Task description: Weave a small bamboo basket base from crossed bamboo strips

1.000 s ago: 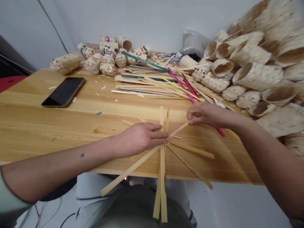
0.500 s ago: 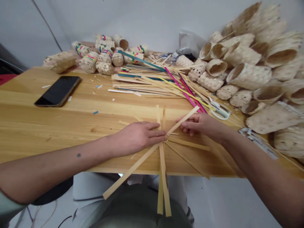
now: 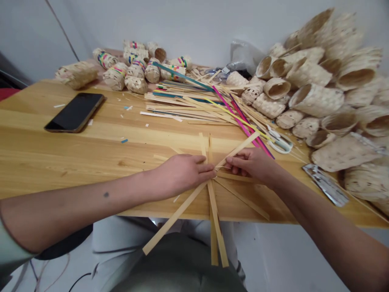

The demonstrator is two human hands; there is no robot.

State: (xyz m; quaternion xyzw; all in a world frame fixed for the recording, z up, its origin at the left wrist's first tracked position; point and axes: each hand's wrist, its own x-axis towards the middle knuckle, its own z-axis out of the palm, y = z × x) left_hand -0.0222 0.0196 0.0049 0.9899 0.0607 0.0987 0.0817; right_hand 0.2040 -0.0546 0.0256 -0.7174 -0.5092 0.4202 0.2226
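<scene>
Clock centred on the star of flat bamboo-like strips (image 3: 212, 196), which lies on the smooth, grained wooden counter (image 3: 60, 162) near its close edge. Strips straight-edged, pale straw colour, crossing at a hub: 2 run towards 6 o'clock and 1 towards 7, tips overhanging the edge; 1 more rises between 1 and 2.

Left hand (image 3: 182, 174) palm-down over the hub from 9 o'clock, fingers stretched; thumb hidden. Right hand (image 3: 252, 164), at 3 o'clock, fingertips pinched on a thin, pale, curved strand (image 3: 223, 167) beside the hub.

At 12, a layered heap of loose strips (image 3: 182, 107), mostly raw, some teal, magenta, yellow. At 11, small woven baskets (image 3: 113, 78), rounded, several with coloured bands. At 2, rough-plaited open tubes (image 3: 317, 99) stacked; nearer, white-handled scissors (image 3: 284, 148). At 3, crinkled silvery packet (image 3: 326, 185). At 10, glossy black phone (image 3: 75, 112).
</scene>
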